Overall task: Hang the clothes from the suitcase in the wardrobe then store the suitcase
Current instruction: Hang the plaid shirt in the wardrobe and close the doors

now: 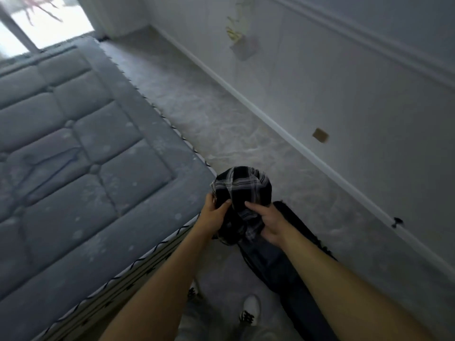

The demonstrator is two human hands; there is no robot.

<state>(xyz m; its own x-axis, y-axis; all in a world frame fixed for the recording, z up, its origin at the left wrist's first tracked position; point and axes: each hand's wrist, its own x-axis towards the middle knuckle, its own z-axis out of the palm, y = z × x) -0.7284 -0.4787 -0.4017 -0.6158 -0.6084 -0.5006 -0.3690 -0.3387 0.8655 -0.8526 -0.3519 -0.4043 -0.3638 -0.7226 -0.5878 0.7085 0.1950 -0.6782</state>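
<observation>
suitcase (270, 267) half behind shirt (242, 190), right forearm (339, 284)

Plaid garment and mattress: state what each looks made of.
Plaid garment: soft woven cloth, likely cotton or flannel, matte; it bunches and folds limply where the left hand and right hand grip it. Mattress: quilted grey textile cover, matte, with stitched panels and tufted dimples; its filling cannot be seen.

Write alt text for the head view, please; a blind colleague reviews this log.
A person's left hand and right hand grip a bunched black-and-white plaid shirt above a dark suitcase on the pale floor. A bare quilted grey mattress fills the left; a white wall runs along the right.
</observation>
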